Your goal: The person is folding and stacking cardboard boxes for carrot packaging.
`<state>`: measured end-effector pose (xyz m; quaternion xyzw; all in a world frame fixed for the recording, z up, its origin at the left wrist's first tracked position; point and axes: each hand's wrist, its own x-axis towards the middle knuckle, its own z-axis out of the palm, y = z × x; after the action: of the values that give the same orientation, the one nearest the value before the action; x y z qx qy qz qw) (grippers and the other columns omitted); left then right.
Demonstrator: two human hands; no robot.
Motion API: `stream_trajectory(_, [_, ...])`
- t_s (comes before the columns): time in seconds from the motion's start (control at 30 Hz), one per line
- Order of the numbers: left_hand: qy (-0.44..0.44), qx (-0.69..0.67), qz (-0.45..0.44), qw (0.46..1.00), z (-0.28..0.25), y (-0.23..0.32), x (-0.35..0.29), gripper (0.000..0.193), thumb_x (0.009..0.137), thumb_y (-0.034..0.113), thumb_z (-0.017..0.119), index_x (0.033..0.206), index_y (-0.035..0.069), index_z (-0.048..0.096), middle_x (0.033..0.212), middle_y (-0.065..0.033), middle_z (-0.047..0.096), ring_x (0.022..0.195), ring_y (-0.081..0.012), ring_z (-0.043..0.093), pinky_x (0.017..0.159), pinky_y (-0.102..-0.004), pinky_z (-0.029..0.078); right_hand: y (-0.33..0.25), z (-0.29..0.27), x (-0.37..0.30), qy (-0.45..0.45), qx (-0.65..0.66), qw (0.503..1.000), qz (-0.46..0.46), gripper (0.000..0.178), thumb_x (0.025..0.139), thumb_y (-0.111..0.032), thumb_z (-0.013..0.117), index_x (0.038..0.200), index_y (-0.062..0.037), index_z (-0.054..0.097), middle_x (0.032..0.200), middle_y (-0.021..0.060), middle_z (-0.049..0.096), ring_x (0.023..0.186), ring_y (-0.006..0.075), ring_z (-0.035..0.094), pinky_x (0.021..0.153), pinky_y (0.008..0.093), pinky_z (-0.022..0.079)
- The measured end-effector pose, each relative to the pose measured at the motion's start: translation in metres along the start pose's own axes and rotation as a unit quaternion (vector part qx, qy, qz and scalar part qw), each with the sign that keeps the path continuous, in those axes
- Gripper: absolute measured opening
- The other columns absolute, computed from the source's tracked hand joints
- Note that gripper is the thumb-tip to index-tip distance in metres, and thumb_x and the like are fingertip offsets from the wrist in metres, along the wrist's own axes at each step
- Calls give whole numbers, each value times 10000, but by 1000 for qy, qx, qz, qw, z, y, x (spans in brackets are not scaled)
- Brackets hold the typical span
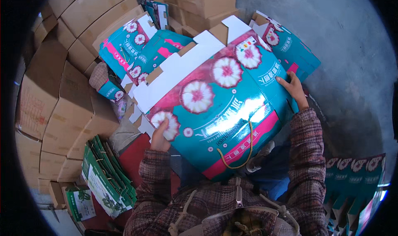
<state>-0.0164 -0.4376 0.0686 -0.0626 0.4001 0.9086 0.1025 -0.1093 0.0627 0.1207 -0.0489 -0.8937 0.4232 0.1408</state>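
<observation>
A large teal and pink cardboard carton (248, 86), partly folded, is held up in front of me with its print upside down. White flaps with cut tabs stick out along its far edge, and a gold rope handle (251, 147) hangs from its near side. My left hand (161, 138) grips the near left end, thumb over the printed face and fingers hidden behind. On the right side, my right hand (295, 90) holds the carton with its thumb on the front; its other fingers are partly hidden.
Stacked brown cartons (68, 107) stand at left and far. Beyond the held carton lie more flat teal cartons (124, 49), another (290, 49) at far right. Green folded cartons (105, 173) lean at lower left on a red surface (137, 153). A teal row (352, 178) stands lower right.
</observation>
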Motion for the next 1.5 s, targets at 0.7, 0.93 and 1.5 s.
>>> stream_trajectory(0.7, [0, -32, -19, 999, 63, 111, 47, 239, 815, 73, 578, 1054, 77, 576, 989, -59, 651, 900, -218, 635, 783, -395, 527, -133, 33, -121, 42, -312, 873, -373, 729, 646, -93, 713, 1327, -54, 456, 1302, 173, 492, 1183, 373, 478, 977, 468, 402])
stream_trajectory(0.93, [-61, -25, -4, 998, 34, 119, 30, 241, 794, 68, 564, 1031, 45, 608, 996, -104, 669, 899, -234, 650, 810, -388, 533, -168, 49, -141, -54, -322, 844, -425, 422, 750, -146, 552, 1162, -78, 611, 1100, 88, 615, 937, 256, 608, 773, 357, 512])
stream_trajectory(1.5, [-90, 240, 84, 963, 21, 76, 52, 582, 950, 455, 479, 1319, 6, 446, 1241, -139, 539, 1098, -259, 558, 927, -387, 443, -158, 43, -128, 99, 12, 977, -187, 213, 850, -90, 697, 1033, -2, 634, 983, 63, 648, 863, 165, 588, 781, 311, 462])
